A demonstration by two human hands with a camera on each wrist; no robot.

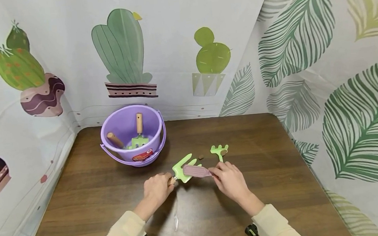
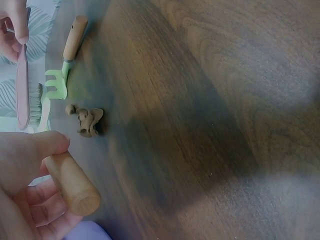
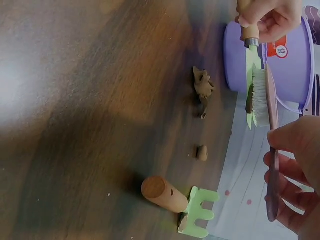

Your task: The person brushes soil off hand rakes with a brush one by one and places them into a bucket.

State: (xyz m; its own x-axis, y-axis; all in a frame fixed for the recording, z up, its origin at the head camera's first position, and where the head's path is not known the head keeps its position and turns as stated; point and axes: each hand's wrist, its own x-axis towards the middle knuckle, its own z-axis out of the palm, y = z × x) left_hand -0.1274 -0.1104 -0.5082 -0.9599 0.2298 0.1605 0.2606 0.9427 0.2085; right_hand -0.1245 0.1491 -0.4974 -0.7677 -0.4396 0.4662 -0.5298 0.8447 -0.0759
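My left hand (image 1: 157, 190) grips the wooden handle (image 2: 75, 187) of a small garden fork with light green tines (image 1: 181, 170). In my right hand (image 1: 231, 181) is a scrub brush (image 1: 196, 171) with a mauve back, pinched by its thin handle. Its white bristles (image 3: 260, 97) lie against the flat of the fork, and a dark brown smear shows on the fork behind them. Beneath the tools, a crumpled brown clump (image 2: 90, 121) sits on the table, with a smaller lump (image 3: 201, 153) beside it.
A small green hand rake (image 1: 219, 149) with brown dirt on its head lies just beyond my right hand. At the back left stands a purple bucket (image 1: 145, 160) holding wooden-handled green tools (image 1: 140, 140). The brown table (image 1: 270, 201) meets a patterned cloth backdrop (image 1: 176, 51).
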